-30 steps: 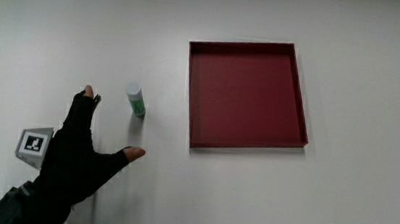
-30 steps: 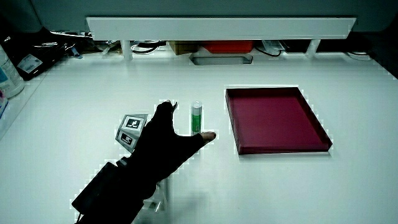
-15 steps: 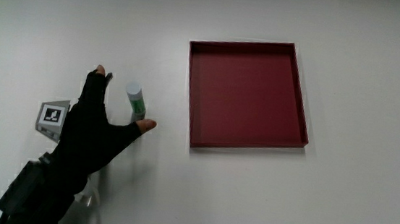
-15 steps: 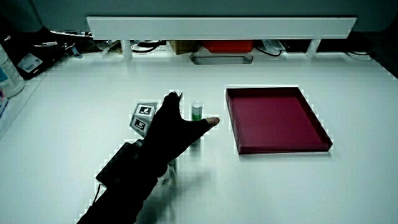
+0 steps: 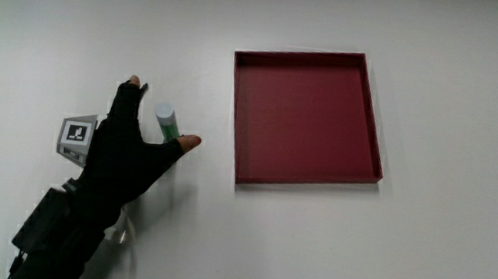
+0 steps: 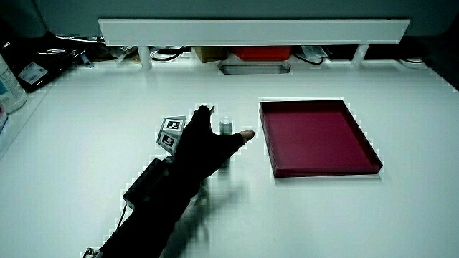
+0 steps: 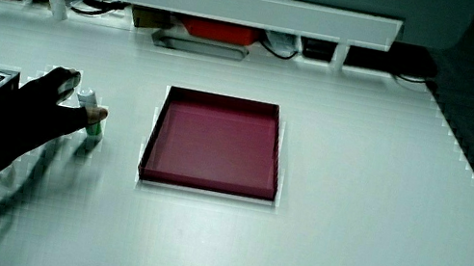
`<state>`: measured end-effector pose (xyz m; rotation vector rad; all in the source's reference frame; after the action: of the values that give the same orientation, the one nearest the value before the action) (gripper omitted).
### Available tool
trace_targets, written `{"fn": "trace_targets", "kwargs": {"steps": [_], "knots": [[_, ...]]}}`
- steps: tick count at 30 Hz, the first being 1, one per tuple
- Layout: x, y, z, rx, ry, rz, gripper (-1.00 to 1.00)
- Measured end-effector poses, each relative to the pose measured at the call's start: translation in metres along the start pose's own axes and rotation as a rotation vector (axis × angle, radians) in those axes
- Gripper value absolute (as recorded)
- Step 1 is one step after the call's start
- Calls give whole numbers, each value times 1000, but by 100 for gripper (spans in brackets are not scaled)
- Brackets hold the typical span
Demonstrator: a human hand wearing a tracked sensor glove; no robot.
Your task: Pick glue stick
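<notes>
Your hand (image 5: 126, 151), fingers spread, brackets the upright glue stick (image 5: 167, 122): light, rigid, tippy – pinch it mid-body

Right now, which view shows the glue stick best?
The main view: the glue stick shows its white cap and green body between the hand's spread thumb and fingers. In both side views the hand hides most of it.

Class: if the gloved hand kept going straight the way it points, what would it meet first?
Most likely the glue stick, standing between the spread fingers of the hand; contact cannot be judged.
</notes>
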<state>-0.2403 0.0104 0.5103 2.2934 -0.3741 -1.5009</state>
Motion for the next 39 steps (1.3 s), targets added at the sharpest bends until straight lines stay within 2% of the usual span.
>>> {"fn": "trace_targets", "kwargs": {"steps": [1,3,5,6,13,14,16,18,19,21,24,27,30,31,34,35,36,39], "knots": [[0,0,0,-4,-15,13,6],[-3,1,1,7,-30,-19,13],[-5,1,2,23,-52,-27,19],[-5,1,3,27,-43,-22,22],[-11,4,5,62,-82,-51,44],[-12,4,5,66,-84,-41,47],[-13,5,4,61,-91,-66,53],[-12,4,5,66,-86,-42,59],[-15,6,4,72,-101,-82,63],[-13,5,4,73,-101,-60,69],[-16,6,4,76,-105,-69,78],[-15,6,4,79,-87,-51,87],[-15,6,4,76,-97,-66,97],[-14,5,5,76,-90,-47,100],[-10,3,5,76,-109,-68,100],[-12,4,7,83,-78,-67,100],[-9,3,6,78,-90,-65,100],[0,4,6,70,-94,-107,100]]}}
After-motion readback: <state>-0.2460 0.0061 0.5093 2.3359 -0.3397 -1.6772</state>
